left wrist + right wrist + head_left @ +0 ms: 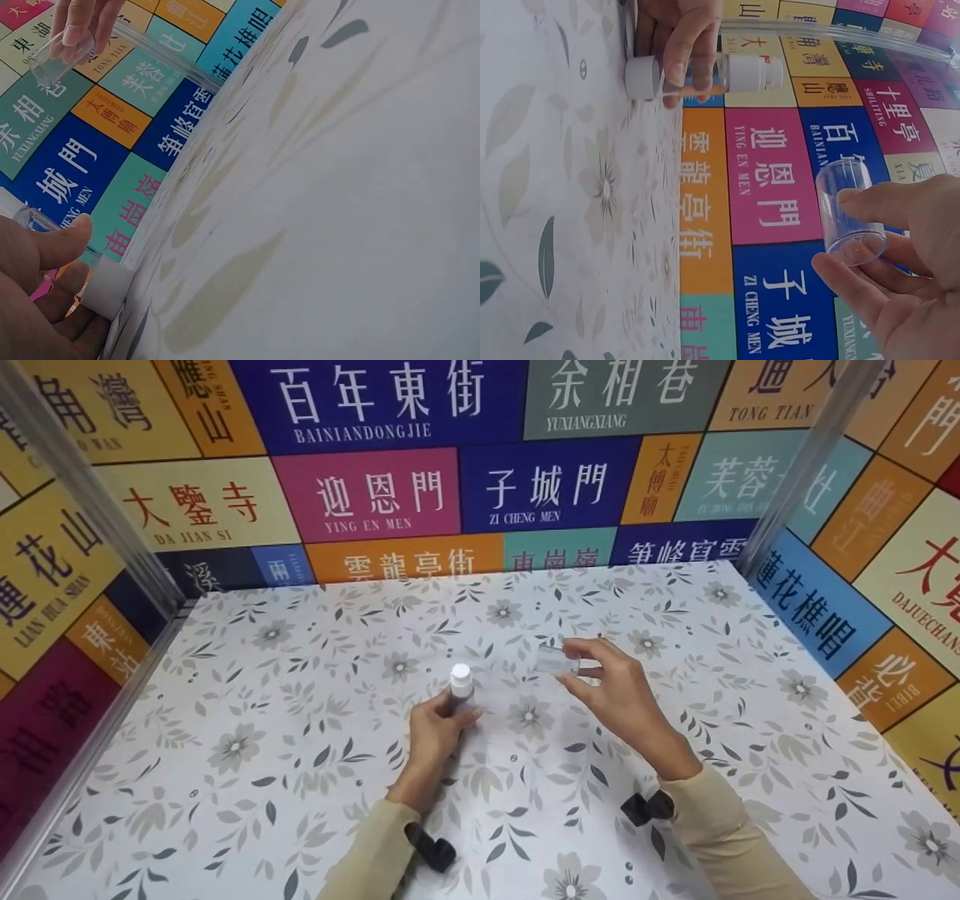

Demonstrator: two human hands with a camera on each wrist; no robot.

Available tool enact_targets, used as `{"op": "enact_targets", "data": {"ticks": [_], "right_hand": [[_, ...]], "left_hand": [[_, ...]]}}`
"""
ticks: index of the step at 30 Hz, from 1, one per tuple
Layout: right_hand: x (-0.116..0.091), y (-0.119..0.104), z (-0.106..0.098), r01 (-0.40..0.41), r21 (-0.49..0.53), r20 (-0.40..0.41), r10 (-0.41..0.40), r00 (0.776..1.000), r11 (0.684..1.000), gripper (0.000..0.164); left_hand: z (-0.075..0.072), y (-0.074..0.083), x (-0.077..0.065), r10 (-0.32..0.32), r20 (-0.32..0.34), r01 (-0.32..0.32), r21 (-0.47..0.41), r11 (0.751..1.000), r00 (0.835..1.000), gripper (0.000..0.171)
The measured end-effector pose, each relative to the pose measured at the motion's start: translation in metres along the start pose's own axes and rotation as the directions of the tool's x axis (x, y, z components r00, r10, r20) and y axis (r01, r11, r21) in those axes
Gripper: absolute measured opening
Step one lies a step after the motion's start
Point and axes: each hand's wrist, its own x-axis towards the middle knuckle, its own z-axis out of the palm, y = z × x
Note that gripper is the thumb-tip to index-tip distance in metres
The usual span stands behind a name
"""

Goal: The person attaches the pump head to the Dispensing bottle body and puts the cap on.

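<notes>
My left hand (436, 731) grips a slim pump bottle (462, 682) around its middle, upright on the table. In the right wrist view the bottle (754, 73) shows a white pump top, a see-through body and a white base. The base (109, 287) also appears in the left wrist view, touching or very near the tabletop. To the right, my right hand (619, 690) pinches a clear cylindrical cap (555, 660) between thumb and fingers, raised off the table and apart from the bottle. The right wrist view shows the cap (844, 187) tilted, with its round open rim.
A white tabletop (300, 810) with grey flowers and leaves lies under both hands. Behind it stands a wall of coloured sign panels (367, 495). Clear upright posts (806, 472) mark the back corners, and side panels (832, 600) flank the table.
</notes>
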Motion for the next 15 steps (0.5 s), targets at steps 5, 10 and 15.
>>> {"op": "enact_targets", "data": {"ticks": [5,10,15], "right_hand": [[0.000,-0.006,0.005,-0.019,0.026,0.023,0.018,1.000,0.999,0.040],[0.000,-0.009,0.009,0.000,0.038,0.019,-0.001,1.000,0.999,0.037],[0.003,-0.015,0.011,0.045,0.062,0.015,-0.046,0.999,0.997,0.036]], "left_hand": [[0.000,0.001,-0.001,-0.001,0.006,0.001,-0.022,1.000,1.000,0.057],[0.000,0.000,-0.001,-0.004,0.005,0.004,-0.004,1.000,1.000,0.059],[0.000,0.000,0.000,-0.007,0.002,0.007,0.006,1.000,1.000,0.058]]}}
